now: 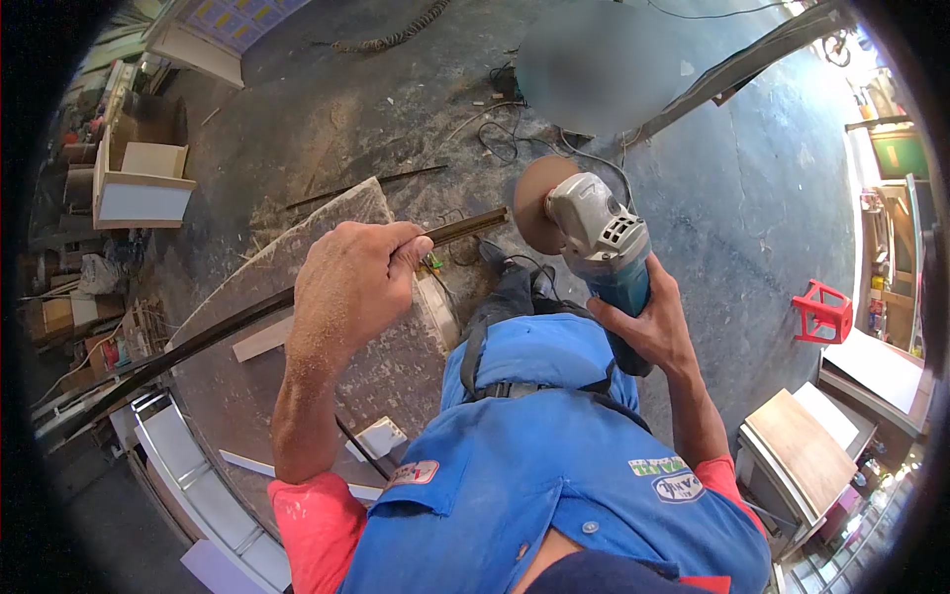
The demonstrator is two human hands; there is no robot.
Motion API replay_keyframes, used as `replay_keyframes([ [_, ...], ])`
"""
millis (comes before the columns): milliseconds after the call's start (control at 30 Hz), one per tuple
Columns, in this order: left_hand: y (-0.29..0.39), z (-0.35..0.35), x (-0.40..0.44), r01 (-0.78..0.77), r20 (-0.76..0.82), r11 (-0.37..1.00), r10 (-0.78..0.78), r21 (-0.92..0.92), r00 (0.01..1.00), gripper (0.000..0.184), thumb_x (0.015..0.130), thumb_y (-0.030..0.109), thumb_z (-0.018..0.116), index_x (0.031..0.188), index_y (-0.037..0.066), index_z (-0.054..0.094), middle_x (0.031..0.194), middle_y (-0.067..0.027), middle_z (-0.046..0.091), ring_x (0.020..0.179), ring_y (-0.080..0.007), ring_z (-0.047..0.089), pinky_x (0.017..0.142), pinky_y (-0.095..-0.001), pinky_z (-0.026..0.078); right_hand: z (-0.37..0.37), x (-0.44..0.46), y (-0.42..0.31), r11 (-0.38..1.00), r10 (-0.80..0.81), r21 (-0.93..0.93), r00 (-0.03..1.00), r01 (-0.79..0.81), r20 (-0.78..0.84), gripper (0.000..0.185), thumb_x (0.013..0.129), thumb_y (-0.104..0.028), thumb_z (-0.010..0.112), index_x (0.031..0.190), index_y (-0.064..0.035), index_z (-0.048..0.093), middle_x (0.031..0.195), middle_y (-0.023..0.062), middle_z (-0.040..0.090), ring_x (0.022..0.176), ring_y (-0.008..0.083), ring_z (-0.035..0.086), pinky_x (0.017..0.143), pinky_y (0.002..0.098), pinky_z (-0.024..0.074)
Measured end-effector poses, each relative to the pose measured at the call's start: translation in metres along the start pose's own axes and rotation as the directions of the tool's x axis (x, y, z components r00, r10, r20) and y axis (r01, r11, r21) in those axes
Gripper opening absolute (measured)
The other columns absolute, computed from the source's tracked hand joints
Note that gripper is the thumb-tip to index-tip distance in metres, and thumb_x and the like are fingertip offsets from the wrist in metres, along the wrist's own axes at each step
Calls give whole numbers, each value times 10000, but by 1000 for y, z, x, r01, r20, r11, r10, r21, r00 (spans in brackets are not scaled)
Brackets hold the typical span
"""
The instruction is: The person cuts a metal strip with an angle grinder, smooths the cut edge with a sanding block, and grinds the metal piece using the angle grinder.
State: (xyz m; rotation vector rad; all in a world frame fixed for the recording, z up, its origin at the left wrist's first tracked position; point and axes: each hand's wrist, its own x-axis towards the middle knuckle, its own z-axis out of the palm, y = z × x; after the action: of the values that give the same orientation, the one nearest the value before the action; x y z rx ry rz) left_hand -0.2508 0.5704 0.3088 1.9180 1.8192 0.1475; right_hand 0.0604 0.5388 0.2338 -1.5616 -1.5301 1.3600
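Note:
My left hand (356,277) is closed around a long dark metal bar (237,317), close to its right end. The bar runs from the far lower left up to a tip beside the grinder's disc. In my right hand (653,322) is an angle grinder (609,247) with a teal body and grey head, gripped by its body. Its round brown disc (539,203) faces the bar's tip, with what looks like a small gap between them. Whether the disc spins, I cannot tell. Pale dust covers my left hand and forearm.
A worn brown board (396,381) lies below my left arm, with a wood strip (262,340) on it. Cables (505,139) cross the floor ahead. A red stool (823,312) and stacked panels (802,450) stand at right, a wooden box (143,188) at left.

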Motion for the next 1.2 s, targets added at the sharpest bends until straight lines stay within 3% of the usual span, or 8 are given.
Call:
replay_keyframes([
  [133, 1, -2, -1, 18, 19, 999, -19, 39, 1000, 246, 965, 242, 654, 1043, 31, 755, 819, -213, 694, 791, -402, 689, 722, -445, 514, 3, 1, 1, 1000, 12, 20, 1000, -12, 28, 628, 751, -199, 802, 1302, 22, 597, 1120, 110, 707, 1024, 196, 659, 953, 346, 509],
  [200, 3, -4, 1, 1, 30, 999, -2, 37, 1000, 239, 962, 243, 654, 1034, 40, 759, 831, -210, 701, 804, -402, 690, 734, -446, 518, 2, 5, 8, 997, -73, -5, 997, 73, 13, 635, 755, -209, 835, 1300, 15, 597, 1073, 151, 742, 979, 219, 712, 911, 358, 539],
  [633, -4, -1, 2, 28, 60, 999, -30, 37, 998, 243, 963, 239, 649, 1049, 42, 763, 868, -200, 724, 830, -378, 713, 740, -438, 530, 2, 9, 9, 999, -33, 10, 998, 32, 46, 676, 755, -233, 835, 1334, 9, 584, 1117, 168, 733, 1020, 237, 705, 945, 370, 526],
  [733, -7, 1, 0, -22, 24, 999, 21, 31, 999, 243, 962, 242, 653, 1044, 41, 764, 837, -198, 715, 793, -378, 705, 720, -435, 524, 4, 9, 9, 1000, 4, 9, 998, -4, 55, 681, 753, -231, 834, 1338, 13, 582, 1126, 166, 732, 1020, 240, 704, 944, 369, 526],
  [800, -9, 1, 0, -11, -2, 1000, 11, 14, 1000, 242, 960, 245, 658, 1032, 41, 766, 797, -193, 701, 740, -370, 685, 695, -425, 512, 2, 10, 9, 998, 46, 28, 996, -48, 75, 675, 758, -258, 814, 1332, 16, 588, 1160, 109, 681, 1076, 200, 632, 991, 354, 480],
  [933, -15, -1, 3, 6, 42, 1000, -6, -20, 999, 242, 961, 238, 661, 1036, 31, 760, 762, -192, 679, 693, -350, 666, 675, -410, 498, -2, 12, 16, 994, 77, 71, 992, -84, 95, 696, 759, -254, 829, 1349, 16, 579, 1131, 138, 711, 1033, 218, 667, 963, 358, 503],
  [1200, -16, 0, 6, 57, 68, 993, -50, -105, 996, 247, 966, 204, 659, 1028, -24, 730, 725, -214, 631, 619, -283, 610, 646, -378, 480, -5, 14, 22, 969, 126, 187, 972, -164, 199, 751, 765, -296, 830, 1385, 23, 552, 1219, 115, 669, 1116, 199, 613, 1010, 338, 463],
])
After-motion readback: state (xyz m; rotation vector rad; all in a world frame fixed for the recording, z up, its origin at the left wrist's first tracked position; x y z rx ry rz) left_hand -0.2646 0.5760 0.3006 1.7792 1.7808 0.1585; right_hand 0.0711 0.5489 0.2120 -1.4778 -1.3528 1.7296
